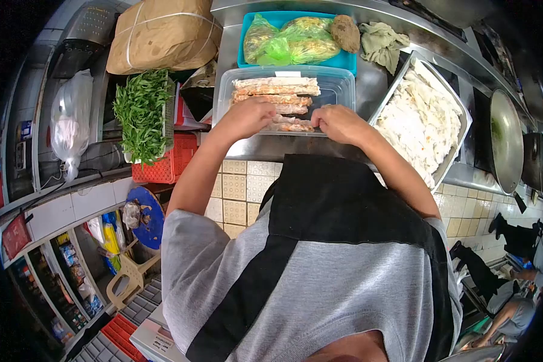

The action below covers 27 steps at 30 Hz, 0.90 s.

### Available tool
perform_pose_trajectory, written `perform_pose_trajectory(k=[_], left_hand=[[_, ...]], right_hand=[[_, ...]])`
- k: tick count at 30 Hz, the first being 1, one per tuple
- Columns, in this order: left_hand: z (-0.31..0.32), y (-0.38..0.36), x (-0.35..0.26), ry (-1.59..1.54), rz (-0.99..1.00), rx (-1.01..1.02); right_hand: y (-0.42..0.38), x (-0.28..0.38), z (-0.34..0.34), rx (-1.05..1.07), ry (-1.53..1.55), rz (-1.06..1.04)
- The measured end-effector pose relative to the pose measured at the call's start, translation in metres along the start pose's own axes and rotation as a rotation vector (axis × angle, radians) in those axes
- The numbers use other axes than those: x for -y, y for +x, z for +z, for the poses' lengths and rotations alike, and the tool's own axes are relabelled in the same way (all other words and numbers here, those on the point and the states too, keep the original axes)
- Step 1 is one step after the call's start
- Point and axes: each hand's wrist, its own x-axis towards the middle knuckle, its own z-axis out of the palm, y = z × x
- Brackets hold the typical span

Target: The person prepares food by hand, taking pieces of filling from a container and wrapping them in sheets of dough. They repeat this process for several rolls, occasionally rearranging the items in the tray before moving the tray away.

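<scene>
Rolls (277, 82) lie side by side in the clear tub (351, 96) on the bench (370, 90), looking soft, moist and apt to sag or break, best held lightly at both ends. The left hand (247, 119) and right hand (342, 123) curl at opposite ends of the nearest roll (291, 126); whether their fingertips grip it, I cannot tell.

One clear tub (339, 95), one turquoise tray (348, 62), one wok (508, 142).

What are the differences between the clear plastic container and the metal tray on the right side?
The clear plastic container is transparent; the metal tray is opaque.
The container holds long pieces of food lying side by side; the tray holds a loose whitish heap.
The container sits almost straight; the tray is turned diagonally.
Both are open and roughly rectangular.
</scene>
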Motion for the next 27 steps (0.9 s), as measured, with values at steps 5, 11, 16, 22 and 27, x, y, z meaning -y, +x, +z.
perform_pose_trajectory(k=[5,11,16,22,27], left_hand=[[0.007,0.028,-0.012,0.082,0.050,0.205],[0.004,0.014,-0.020,0.051,0.004,0.094],[-0.002,0.019,-0.038,0.063,0.003,0.099],[-0.006,0.062,-0.097,-0.189,0.248,-0.099],[0.043,0.124,-0.158,-0.312,0.644,0.054]], right_hand=[[-0.002,0.009,-0.008,0.202,-0.026,0.057],[0.001,0.008,0.004,-0.004,-0.003,0.080],[-0.034,0.013,-0.012,-0.305,0.042,0.054],[-0.147,-0.042,-0.058,-0.752,0.294,0.376],[-0.212,-0.082,-0.037,-0.844,0.061,0.631]])
